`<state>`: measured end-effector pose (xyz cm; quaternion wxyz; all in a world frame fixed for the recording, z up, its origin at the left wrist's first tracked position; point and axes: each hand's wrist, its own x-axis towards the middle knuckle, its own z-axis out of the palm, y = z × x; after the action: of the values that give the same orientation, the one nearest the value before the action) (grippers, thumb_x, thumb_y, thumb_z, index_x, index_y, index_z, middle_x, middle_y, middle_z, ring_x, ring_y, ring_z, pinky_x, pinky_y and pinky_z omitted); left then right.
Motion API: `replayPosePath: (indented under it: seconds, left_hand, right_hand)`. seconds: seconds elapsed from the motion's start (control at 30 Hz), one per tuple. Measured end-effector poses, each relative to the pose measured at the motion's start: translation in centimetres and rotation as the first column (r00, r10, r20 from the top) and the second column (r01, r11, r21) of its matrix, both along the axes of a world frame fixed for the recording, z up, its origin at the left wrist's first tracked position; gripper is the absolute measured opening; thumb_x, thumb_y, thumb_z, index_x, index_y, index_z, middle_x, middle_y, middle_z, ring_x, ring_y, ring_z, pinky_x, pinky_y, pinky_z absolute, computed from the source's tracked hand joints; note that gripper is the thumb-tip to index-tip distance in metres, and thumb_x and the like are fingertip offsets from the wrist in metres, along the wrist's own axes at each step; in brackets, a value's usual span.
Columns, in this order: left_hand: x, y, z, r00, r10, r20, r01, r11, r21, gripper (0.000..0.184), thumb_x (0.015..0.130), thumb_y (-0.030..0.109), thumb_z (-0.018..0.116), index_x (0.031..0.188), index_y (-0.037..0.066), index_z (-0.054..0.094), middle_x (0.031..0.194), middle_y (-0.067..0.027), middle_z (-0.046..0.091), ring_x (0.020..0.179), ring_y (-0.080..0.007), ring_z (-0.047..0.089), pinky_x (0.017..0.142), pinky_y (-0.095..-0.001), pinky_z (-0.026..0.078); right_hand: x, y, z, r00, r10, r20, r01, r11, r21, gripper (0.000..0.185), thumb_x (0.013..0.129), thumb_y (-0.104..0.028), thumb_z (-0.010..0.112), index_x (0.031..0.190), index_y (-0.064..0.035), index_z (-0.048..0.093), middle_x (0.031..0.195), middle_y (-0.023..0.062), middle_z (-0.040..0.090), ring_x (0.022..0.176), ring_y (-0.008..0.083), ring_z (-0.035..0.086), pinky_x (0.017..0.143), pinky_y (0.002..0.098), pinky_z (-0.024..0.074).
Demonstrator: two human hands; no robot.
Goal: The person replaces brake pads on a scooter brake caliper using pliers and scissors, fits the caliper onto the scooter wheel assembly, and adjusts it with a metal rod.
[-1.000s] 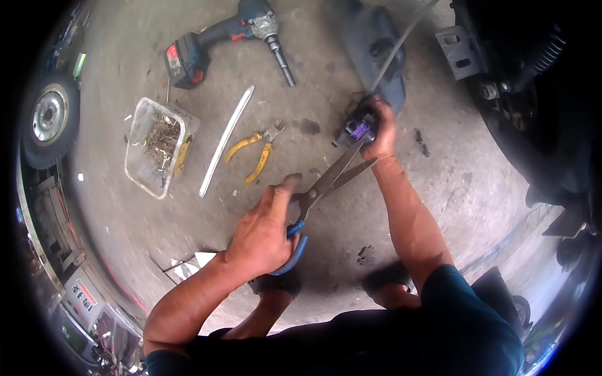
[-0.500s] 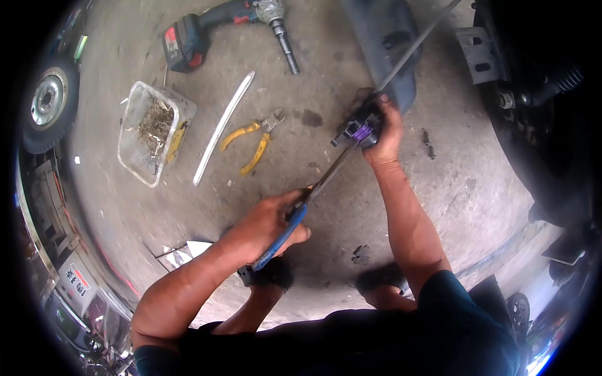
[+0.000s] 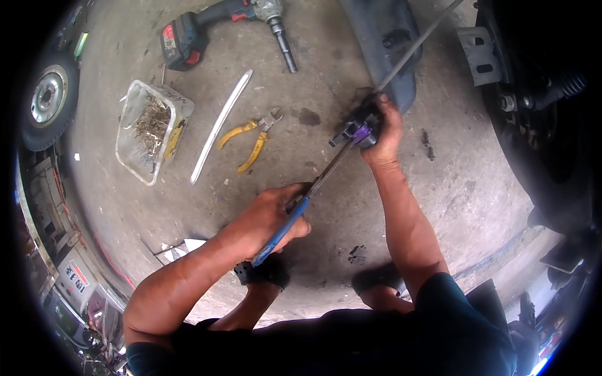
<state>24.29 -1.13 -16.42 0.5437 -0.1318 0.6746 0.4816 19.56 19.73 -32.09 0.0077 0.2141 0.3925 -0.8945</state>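
My left hand (image 3: 276, 216) is closed around blue-handled pliers (image 3: 283, 230), whose long metal jaws slant up and right. Their tip reaches the black part with a purple piece (image 3: 362, 133), which my right hand (image 3: 387, 135) grips at its right side. Whether the jaws pinch it or only touch it, I cannot tell. A thin grey rod (image 3: 414, 49) runs from the black part toward the upper right. Behind it on the floor lies a dark grey plastic panel (image 3: 376, 28). My right fingers are partly hidden behind the black part.
Yellow-handled cutters (image 3: 252, 141), a white strip (image 3: 221, 128), a clear tub of small metal pieces (image 3: 128, 164) and a cordless impact wrench (image 3: 183, 41) lie left on the concrete. Small dark bits (image 3: 427, 145) are right of my right hand. A wheel (image 3: 47, 103) stands far left.
Both hands keep their hold on the pliers and the black part, with hardly any movement. The whole view has shifted slightly.
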Motion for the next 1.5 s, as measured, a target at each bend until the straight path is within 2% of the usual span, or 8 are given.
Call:
replayPosePath:
  seconds: [0.4,0.73,0.83,0.87,0.97,1.0,1.3,1.5]
  left_hand:
    - [-2.0,0.7,2.5,0.983,0.029,0.18,-0.011,0.995,-0.102,0.056,0.081,0.017,0.068,0.131,-0.003,0.053,0.084,-0.0098,0.064,0.062,-0.014,0.059,0.049,-0.0284,0.05]
    - [-3.2,1.8,4.6,0.988,-0.125,0.09,0.139,0.974,-0.18,0.02,0.083,0.017,0.068,0.091,0.0,0.061,0.064,-0.0089,0.059,0.06,-0.0185,0.061,0.055,-0.0363,0.048]
    - [-2.9,2.7,4.8,0.975,-0.073,0.212,0.12,0.968,-0.218,0.045,0.087,0.021,0.066,0.125,0.001,0.056,0.083,-0.0077,0.061,0.066,-0.0155,0.061,0.054,-0.0295,0.052]
    - [-2.4,3.2,4.6,0.984,-0.078,0.158,0.112,0.968,-0.226,0.043,0.087,0.021,0.065,0.125,0.001,0.056,0.084,-0.0077,0.061,0.065,-0.0155,0.061,0.053,-0.0293,0.051]
    - [0.0,3.8,4.1,0.997,-0.072,0.035,0.079,0.967,-0.244,0.039,0.087,0.018,0.064,0.12,-0.001,0.057,0.083,-0.008,0.06,0.063,-0.0148,0.059,0.049,-0.0279,0.049]
    - [-0.6,3.5,4.1,0.992,-0.096,0.079,0.113,0.964,-0.242,0.038,0.087,0.017,0.064,0.12,-0.001,0.057,0.083,-0.0081,0.06,0.062,-0.0147,0.058,0.048,-0.0279,0.048]
    - [0.0,4.5,4.0,0.99,0.009,0.143,0.029,0.963,-0.267,0.031,0.086,0.014,0.062,0.112,-0.002,0.057,0.075,-0.008,0.057,0.059,-0.0164,0.058,0.044,-0.0308,0.047]
    - [-2.9,3.1,4.6,0.97,-0.202,0.135,0.23,0.941,-0.248,0.032,0.086,0.014,0.061,0.113,-0.002,0.057,0.071,-0.0089,0.057,0.057,-0.0166,0.058,0.047,-0.0312,0.05]
  right_hand:
    - [0.3,0.4,-1.6,1.0,-0.006,-0.025,0.009,0.994,0.111,0.04,0.089,-0.031,0.057,0.109,0.0032,0.06,0.088,0.0124,0.066,0.077,0.0225,0.067,0.071,0.0346,0.057]
    - [0.6,0.3,0.1,0.999,0.049,-0.011,-0.047,0.985,0.167,0.028,0.084,-0.015,0.058,0.106,0.0014,0.064,0.091,0.0078,0.064,0.08,0.0183,0.063,0.073,0.0308,0.0526]
    - [1.2,0.3,0.1,0.999,0.033,-0.02,-0.027,0.965,0.262,0.026,0.083,-0.013,0.057,0.104,0.0013,0.063,0.09,0.0076,0.063,0.078,0.0187,0.063,0.073,0.031,0.0528]
    - [1.0,0.3,-1.7,0.997,0.047,-0.065,-0.017,0.915,0.403,0.025,0.083,-0.013,0.057,0.103,0.0013,0.063,0.089,0.0076,0.063,0.078,0.0188,0.063,0.072,0.0311,0.0529]
    - [1.0,0.0,-0.2,0.999,0.039,-0.025,-0.031,0.961,0.275,0.025,0.083,-0.013,0.057,0.103,0.0012,0.063,0.089,0.0077,0.062,0.076,0.019,0.062,0.071,0.0316,0.0531]
    - [0.8,-0.1,0.8,0.999,0.031,0.012,-0.032,0.99,0.135,0.025,0.083,-0.012,0.057,0.103,0.0012,0.063,0.088,0.0077,0.062,0.076,0.0191,0.062,0.07,0.0317,0.0532]
    - [0.7,-0.2,0.6,0.999,0.045,0.016,-0.047,0.976,0.211,0.031,0.082,-0.012,0.056,0.108,0.0032,0.064,0.086,0.0089,0.063,0.078,0.0202,0.063,0.069,0.032,0.054]
    - [0.7,0.6,-0.1,0.994,0.105,-0.01,-0.099,0.961,0.259,0.03,0.082,-0.013,0.056,0.106,0.0037,0.064,0.086,0.0108,0.064,0.077,0.0223,0.065,0.071,0.035,0.0561]
